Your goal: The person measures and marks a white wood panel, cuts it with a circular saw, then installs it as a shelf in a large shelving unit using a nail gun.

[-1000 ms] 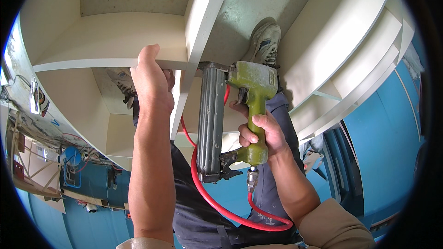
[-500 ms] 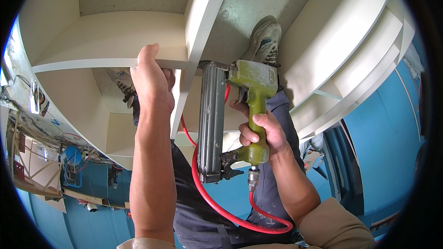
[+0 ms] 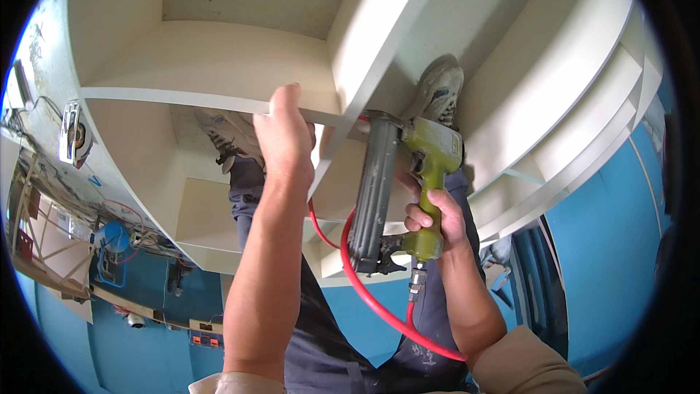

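My left hand [image 3: 286, 135] is closed round the front edge of a white shelf board [image 3: 168, 95], thumb on its upper side and fingers mostly hidden beneath. The board meets a white upright panel [image 3: 386, 44] just right of that hand. In my right hand [image 3: 446, 220] is a green air nail gun [image 3: 437, 144], gripped by its handle. Its long grey magazine [image 3: 376, 186] slants down toward me. The gun's nose is close to the upright, level with the shelf joint; whether it touches, I cannot tell. A red air hose [image 3: 368, 290] runs from the handle's metal coupling.
My shoes [image 3: 440, 95] stand inside the open compartments of the white cabinet. Curved-looking shelving [image 3: 539, 102] rises at the right. A blue floor [image 3: 598, 226] lies beyond, with a blue round device [image 3: 113, 237], cables and boards at the left.
The cabinet, hands and gun all sit farther right in the picture, and the view is slightly turned. The magazine slants more. Both hands keep their holds.
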A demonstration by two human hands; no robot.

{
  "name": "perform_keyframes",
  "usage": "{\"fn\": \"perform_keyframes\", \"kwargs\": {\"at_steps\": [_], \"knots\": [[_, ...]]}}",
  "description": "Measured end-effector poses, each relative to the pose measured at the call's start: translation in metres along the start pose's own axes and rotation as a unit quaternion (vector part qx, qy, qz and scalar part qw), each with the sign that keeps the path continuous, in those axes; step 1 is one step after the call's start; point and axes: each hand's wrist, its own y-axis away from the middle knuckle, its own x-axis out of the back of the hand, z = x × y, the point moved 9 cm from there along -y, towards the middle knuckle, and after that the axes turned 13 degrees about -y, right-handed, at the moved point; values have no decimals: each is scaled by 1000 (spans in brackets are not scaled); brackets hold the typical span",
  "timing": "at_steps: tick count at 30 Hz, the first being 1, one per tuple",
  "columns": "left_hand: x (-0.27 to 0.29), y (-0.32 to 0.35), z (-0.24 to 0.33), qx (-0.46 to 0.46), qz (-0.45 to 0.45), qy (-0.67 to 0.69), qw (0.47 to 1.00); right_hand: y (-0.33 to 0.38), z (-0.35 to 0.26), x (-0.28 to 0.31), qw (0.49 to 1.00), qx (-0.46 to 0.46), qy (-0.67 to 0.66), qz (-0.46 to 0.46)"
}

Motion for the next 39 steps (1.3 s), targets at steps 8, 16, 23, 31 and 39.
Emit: {"fn": "perform_keyframes", "kwargs": {"at_steps": [8,16,23,31,39], "knots": [[52,24,-11,-81,-53,-109,989,26,-48,-25,983,127,132,18],[59,266,50,-385,-263,-213,859,179,-64,-263,812,393,430,-39],[90,453,107,-515,-328,-391,688,465,-63,-482,667,627,358,-183],[236,398,148,-527,29,-435,730,805,-127,-610,603,533,129,-580],[228,406,196,-239,78,-396,883,685,-226,-650,706,578,141,-384]]}}
